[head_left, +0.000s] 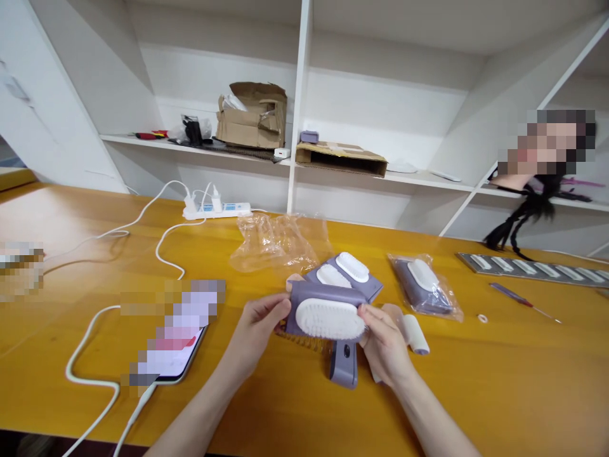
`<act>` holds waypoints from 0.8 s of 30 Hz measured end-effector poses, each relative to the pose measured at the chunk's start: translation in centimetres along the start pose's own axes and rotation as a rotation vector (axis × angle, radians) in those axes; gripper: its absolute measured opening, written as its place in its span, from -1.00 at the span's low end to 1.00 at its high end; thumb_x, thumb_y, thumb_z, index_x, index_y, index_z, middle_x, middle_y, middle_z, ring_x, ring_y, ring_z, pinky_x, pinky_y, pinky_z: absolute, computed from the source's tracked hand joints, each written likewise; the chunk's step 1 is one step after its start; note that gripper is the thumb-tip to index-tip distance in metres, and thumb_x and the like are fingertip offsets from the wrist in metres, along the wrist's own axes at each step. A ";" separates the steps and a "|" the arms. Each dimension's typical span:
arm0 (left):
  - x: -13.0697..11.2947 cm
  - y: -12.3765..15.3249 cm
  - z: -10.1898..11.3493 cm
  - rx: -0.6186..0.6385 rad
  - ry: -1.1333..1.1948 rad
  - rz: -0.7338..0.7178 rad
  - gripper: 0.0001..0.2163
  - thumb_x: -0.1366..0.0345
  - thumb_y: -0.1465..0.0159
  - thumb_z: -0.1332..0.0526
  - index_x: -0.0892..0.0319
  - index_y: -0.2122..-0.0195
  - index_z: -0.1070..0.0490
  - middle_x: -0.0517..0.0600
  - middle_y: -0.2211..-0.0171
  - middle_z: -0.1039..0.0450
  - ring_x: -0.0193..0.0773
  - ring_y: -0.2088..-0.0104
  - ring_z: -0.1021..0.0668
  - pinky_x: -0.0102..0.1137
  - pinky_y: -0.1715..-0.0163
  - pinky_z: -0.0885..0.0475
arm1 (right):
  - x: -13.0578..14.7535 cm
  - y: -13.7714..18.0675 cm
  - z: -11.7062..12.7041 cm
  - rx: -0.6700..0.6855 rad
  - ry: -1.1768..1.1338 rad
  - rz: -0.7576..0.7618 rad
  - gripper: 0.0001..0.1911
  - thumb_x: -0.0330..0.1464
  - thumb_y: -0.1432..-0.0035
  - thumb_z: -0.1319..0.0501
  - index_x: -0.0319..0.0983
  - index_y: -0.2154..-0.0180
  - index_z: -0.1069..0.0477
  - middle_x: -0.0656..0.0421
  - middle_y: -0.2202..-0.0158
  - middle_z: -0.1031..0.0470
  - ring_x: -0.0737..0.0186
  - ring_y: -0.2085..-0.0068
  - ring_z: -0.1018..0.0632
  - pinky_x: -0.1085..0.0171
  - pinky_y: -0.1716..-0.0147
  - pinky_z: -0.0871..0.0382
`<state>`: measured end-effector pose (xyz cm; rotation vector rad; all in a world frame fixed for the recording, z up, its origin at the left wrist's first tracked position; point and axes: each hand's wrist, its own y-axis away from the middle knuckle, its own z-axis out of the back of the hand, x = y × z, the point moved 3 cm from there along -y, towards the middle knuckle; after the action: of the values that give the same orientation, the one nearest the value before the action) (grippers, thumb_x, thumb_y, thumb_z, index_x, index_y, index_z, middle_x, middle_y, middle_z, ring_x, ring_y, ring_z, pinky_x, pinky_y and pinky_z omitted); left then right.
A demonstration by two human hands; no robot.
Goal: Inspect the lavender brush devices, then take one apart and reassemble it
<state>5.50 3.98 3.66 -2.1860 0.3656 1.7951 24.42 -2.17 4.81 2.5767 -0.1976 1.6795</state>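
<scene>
A purple brush head with a white oval bristle pad point(330, 319) is held up over the table between my two hands. My left hand point(259, 324) pinches its left end between thumb and fingers. At the right end, my right hand point(386, 339) grips it with the thumb near the pad. Below it lies a purple handle-like piece point(343, 367) with a dark oval button, partly covered. Just behind are more purple pieces with white bristle pads point(352, 266). A white cylinder with a purple end point(416, 334) lies beside my right hand.
A bagged purple brush point(423, 285), a screwdriver point(523, 299), a small ring point(482, 318) and a grey strip with white pads point(533, 271) are right. Left lie a charging phone point(183, 355) and a power strip point(233, 210). Clear plastic point(280, 241) and shelves with cardboard boxes point(252, 124) stand behind.
</scene>
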 end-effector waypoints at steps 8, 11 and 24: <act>0.6 -0.2 0.4 0.005 -0.021 0.008 -0.71 0.08 -0.15 -0.17 0.21 0.54 -0.33 -0.14 0.59 -0.15 -0.41 0.54 -0.18 -0.51 0.54 -0.11 | -1.0 0.2 0.1 0.159 0.110 -0.103 -0.72 -0.13 0.03 -0.33 -0.22 0.42 -0.56 0.16 0.50 -0.55 0.17 0.40 -0.53 0.23 0.33 -0.38; 0.6 -0.2 0.4 -0.002 -0.035 -0.001 -0.70 0.08 -0.18 -0.15 0.20 0.54 -0.29 -0.13 0.56 -0.17 -0.40 0.51 -0.20 -0.50 0.52 -0.12 | -0.9 0.3 0.1 0.174 0.115 -0.109 -0.70 -0.12 0.04 -0.32 -0.22 0.39 -0.56 0.15 0.49 -0.55 0.15 0.37 -0.54 0.20 0.29 -0.38; 0.1 0.1 -0.1 -0.083 -0.131 -0.083 -0.70 0.08 -0.18 -0.12 0.19 0.56 -0.25 -0.15 0.60 -0.08 -0.40 0.55 -0.18 -0.49 0.57 -0.10 | -1.2 0.2 0.7 0.029 0.045 -0.155 -0.72 -0.15 0.16 -0.40 -0.22 0.46 -0.56 0.19 0.51 -0.52 0.22 0.43 -0.48 0.30 0.39 -0.34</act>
<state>5.57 3.89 3.53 -2.0899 0.1713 1.9274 24.54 -2.38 3.41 2.4987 0.0287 1.6949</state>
